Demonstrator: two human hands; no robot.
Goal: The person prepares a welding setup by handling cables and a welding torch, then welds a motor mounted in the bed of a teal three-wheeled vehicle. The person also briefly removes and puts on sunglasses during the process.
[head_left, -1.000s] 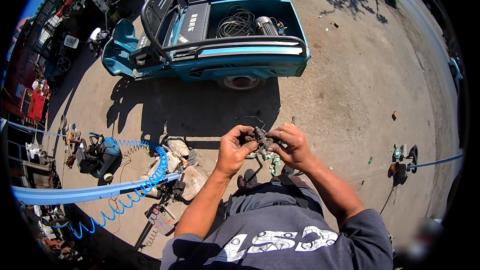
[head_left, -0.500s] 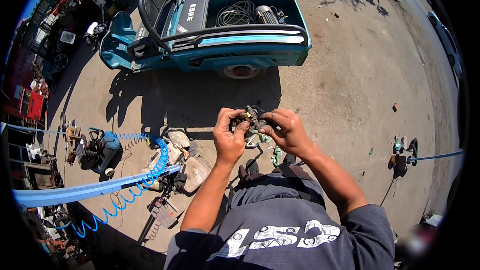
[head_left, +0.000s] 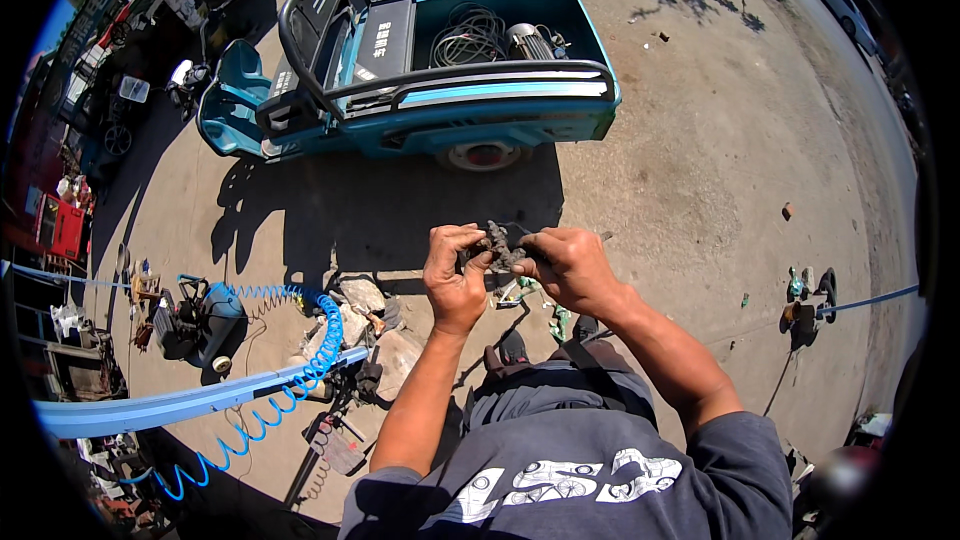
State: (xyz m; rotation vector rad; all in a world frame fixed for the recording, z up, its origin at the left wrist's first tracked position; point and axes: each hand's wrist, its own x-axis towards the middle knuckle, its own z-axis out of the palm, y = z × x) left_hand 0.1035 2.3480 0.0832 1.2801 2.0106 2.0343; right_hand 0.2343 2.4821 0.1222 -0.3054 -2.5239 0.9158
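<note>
Out over the concrete yard [head_left: 700, 160], roughly mid-frame, a small grimy metal part [head_left: 500, 248] is held up in the air between both hands, above the person's lap. It's pinched from the left by the left hand [head_left: 455, 278], with thumb and fingertips curled tight onto its edge, and gripped from the right by the right hand [head_left: 570, 268], fingers bunched together around it. What the part actually is can't be made out, too dark and crusty, maybe some kind of fitting. Just below the hands, a couple of greenish bits [head_left: 560, 320] are lying on the ground. Toward the yard's far edge a blue cargo trike [head_left: 420, 80] is parked, cables piled in its bed. Off at the left edge, a blue coiled air hose [head_left: 300, 360] is stretched past some rocks [head_left: 370, 320] and a small compressor [head_left: 200, 315].
</note>
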